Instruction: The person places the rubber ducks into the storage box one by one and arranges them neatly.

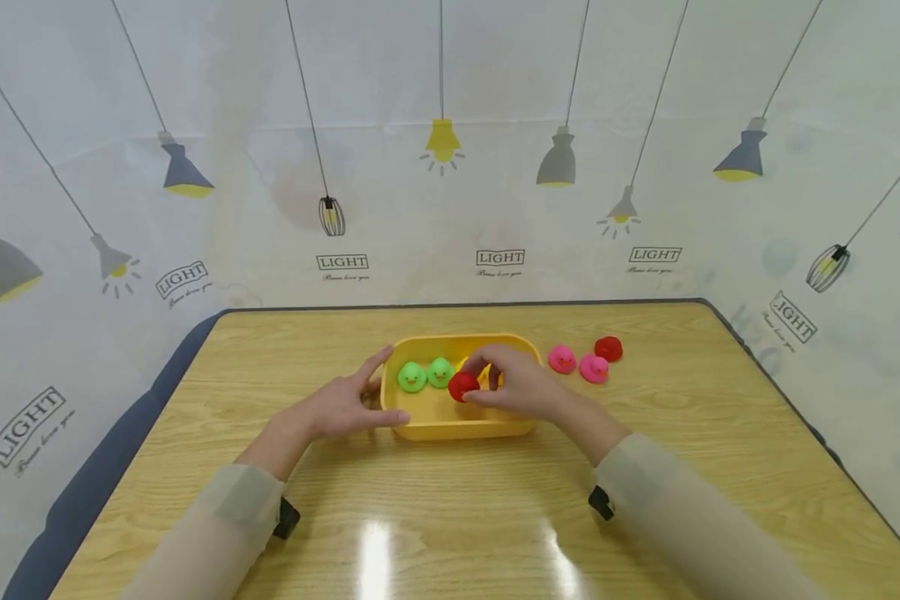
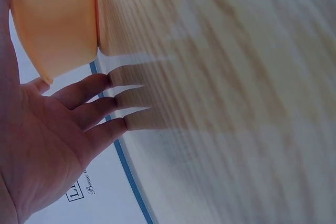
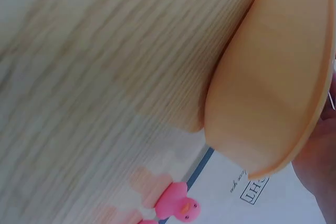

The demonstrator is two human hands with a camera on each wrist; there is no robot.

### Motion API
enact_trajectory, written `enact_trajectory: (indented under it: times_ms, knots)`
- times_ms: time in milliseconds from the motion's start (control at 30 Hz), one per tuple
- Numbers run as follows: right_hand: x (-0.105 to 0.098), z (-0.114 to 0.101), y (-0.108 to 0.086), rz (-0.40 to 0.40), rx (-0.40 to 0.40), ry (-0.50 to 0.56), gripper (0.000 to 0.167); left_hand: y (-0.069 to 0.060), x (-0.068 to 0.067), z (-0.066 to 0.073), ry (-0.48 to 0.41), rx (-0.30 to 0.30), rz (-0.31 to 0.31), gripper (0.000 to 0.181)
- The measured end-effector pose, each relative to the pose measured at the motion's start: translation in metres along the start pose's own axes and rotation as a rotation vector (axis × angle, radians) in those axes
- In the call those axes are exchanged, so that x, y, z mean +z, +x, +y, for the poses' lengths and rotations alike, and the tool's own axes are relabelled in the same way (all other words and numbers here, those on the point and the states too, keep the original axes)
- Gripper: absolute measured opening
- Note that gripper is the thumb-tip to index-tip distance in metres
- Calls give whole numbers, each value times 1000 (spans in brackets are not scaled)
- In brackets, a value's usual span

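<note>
A yellow plastic basket (image 1: 453,430) stands on the table. Inside its left half sit two green rubber ducks (image 1: 412,377), and yellow ducks (image 1: 484,379) show partly behind my right hand. With thumb and fingers my right hand (image 1: 513,382) pinches a red rubber duck (image 1: 463,386) over the middle of the basket; the right wrist view hides this grip behind the basket's wall. My left hand (image 1: 345,406) touches the basket's left end, thumb along the near rim. In the left wrist view its other fingers (image 2: 86,88) spread out beside the basket, fingertips at the tabletop.
Right of the basket lie two pink rubber ducks (image 1: 562,359) and another red duck (image 1: 608,348). The wooden table (image 1: 435,508) ends at a dark edge at the back, before a white sheet (image 1: 405,283) printed with hanging lamps.
</note>
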State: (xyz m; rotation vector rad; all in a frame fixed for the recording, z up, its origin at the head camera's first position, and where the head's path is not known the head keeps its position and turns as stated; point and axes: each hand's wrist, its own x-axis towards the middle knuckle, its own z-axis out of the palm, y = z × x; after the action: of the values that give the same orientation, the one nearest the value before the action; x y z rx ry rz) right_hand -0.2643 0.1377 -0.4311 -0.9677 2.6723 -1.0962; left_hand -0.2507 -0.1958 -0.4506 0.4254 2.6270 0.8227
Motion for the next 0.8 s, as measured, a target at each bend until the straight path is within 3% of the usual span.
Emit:
enact_trajectory:
  times_ms: [200, 500, 800]
  knots:
    - [13, -8, 14, -70, 46, -31, 30, 0, 0, 0, -2, -11, -3, 122]
    - [33, -24, 34, -192, 141, 4, 26, 0, -1, -1, 1, -16, 1, 121]
    - [44, -31, 46, -229, 161, -21, 27, 1, -1, -1, -12, -6, -5, 122]
